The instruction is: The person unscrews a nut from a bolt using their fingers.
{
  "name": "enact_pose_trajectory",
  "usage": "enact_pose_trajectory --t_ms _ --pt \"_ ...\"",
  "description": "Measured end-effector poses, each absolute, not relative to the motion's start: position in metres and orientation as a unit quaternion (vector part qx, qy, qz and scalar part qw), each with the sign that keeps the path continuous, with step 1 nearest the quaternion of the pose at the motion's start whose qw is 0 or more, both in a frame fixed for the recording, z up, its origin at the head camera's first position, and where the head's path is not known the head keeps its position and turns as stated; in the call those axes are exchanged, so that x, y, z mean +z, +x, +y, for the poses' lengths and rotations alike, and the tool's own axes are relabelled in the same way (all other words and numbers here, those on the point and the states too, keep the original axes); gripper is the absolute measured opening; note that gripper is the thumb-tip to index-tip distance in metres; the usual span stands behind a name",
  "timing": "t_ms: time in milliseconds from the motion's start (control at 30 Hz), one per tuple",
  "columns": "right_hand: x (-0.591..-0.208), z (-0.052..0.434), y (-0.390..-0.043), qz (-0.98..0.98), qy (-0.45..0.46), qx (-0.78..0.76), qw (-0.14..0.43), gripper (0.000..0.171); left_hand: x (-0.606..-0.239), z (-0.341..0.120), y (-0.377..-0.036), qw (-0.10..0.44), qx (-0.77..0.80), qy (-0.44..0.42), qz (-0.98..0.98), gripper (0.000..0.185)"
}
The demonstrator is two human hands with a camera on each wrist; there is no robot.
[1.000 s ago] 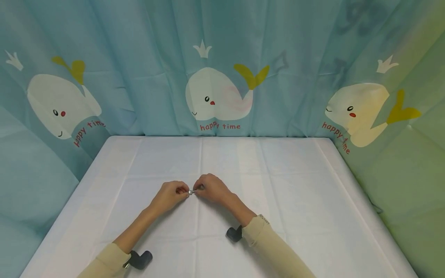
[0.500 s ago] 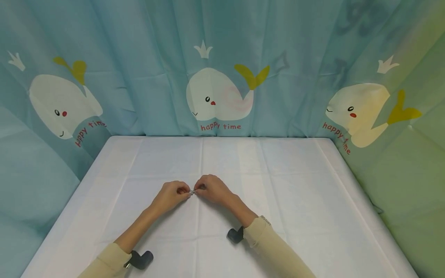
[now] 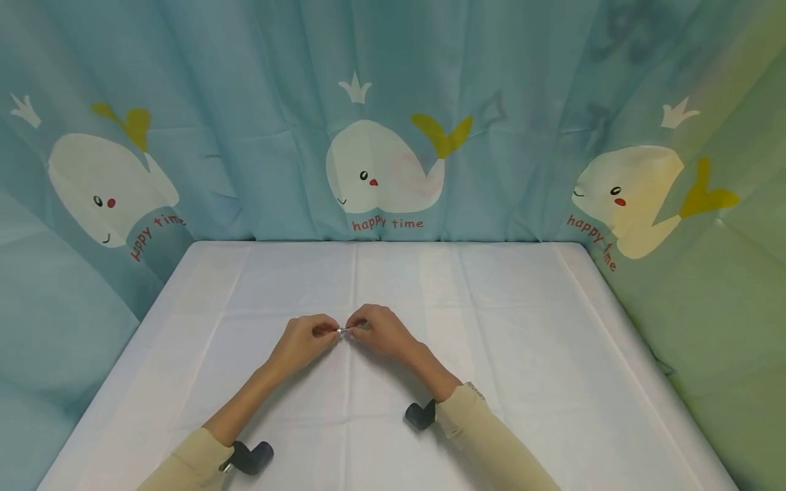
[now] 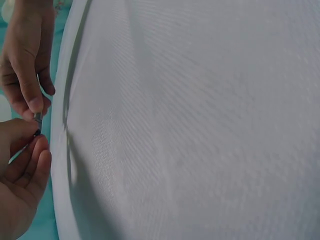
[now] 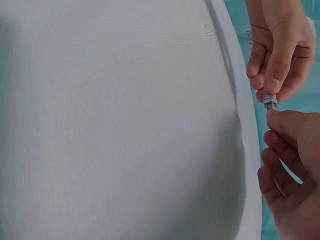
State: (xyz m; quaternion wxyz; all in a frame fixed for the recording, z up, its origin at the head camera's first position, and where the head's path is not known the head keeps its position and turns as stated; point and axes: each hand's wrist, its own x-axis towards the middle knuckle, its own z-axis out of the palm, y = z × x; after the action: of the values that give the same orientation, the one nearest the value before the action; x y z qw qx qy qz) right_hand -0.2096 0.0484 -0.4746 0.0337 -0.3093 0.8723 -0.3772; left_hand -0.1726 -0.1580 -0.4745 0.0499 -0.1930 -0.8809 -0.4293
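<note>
A small silver bolt [image 3: 342, 331] spans the gap between both hands above the middle of the table. Its threaded shank and the nut-like collar [image 5: 270, 100] show best in the right wrist view. My left hand [image 3: 302, 343] pinches the thicker end between thumb and forefinger, which cover the tip. Thumb and fingers of my right hand [image 3: 383, 331] pinch the thin threaded end. In the left wrist view, the bolt [image 4: 38, 120] is small and dark, partly hidden by the fingertips.
A white cloth [image 3: 528, 354] with fold creases covers the table. Blue-green curtains [image 3: 276, 184] printed with whales stand along its back and sides. A black wrist device sticks out from the left sleeve [image 3: 196, 453] and another from the right sleeve [image 3: 485, 429].
Both hands have moved slightly toward the table's far side and right, carrying the bolt with them. The right hand's fingers have shifted on the threaded end.
</note>
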Motion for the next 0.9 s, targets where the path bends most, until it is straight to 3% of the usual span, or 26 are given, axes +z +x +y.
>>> enact_pose_trajectory --t_ms 400,900 --pt "-0.458 0.065 -0.212 0.878 -0.299 -0.373 0.015 0.007 -0.465 -0.142 -0.177 0.07 -0.468 -0.18 -0.862 0.008" --pt "-0.434 0.095 -0.215 0.88 -0.282 -0.383 -0.017 0.006 -0.444 -0.114 -0.192 0.054 -0.52 -0.181 -0.833 0.009"
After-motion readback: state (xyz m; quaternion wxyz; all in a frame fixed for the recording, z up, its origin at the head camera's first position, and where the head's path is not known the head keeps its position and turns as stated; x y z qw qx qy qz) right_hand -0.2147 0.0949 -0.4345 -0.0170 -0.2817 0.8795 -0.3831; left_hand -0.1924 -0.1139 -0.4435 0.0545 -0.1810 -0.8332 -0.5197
